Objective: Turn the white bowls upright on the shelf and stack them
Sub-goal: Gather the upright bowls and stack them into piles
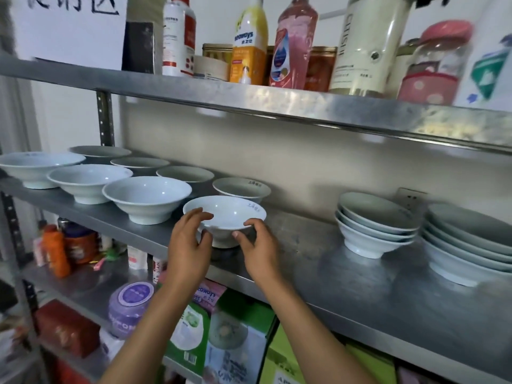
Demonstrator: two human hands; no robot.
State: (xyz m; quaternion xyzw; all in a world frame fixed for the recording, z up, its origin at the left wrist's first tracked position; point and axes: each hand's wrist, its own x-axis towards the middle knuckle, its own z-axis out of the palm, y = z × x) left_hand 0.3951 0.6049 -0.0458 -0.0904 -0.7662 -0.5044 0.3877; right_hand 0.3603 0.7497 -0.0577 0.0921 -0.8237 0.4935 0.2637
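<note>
A white bowl (225, 214) stands upright near the front of the middle steel shelf (318, 261). My left hand (188, 239) grips its left rim, fingers over the edge and thumb under. My right hand (256, 242) holds its right rim the same way. Several more white bowls stand upright in two rows to the left, the nearest one (146, 196) just left of my hands. Another bowl (241, 188) stands right behind the held one. On the right sit two stacks of upright bowls, a smaller stack (374, 225) and a larger stack (468, 245).
The upper shelf (277, 103) hangs low above the bowls and carries bottles, tins and jars. Below, a lower shelf holds boxes, a purple tub (128, 306) and an orange bottle (56, 249). A bare stretch of steel lies between the held bowl and the smaller stack.
</note>
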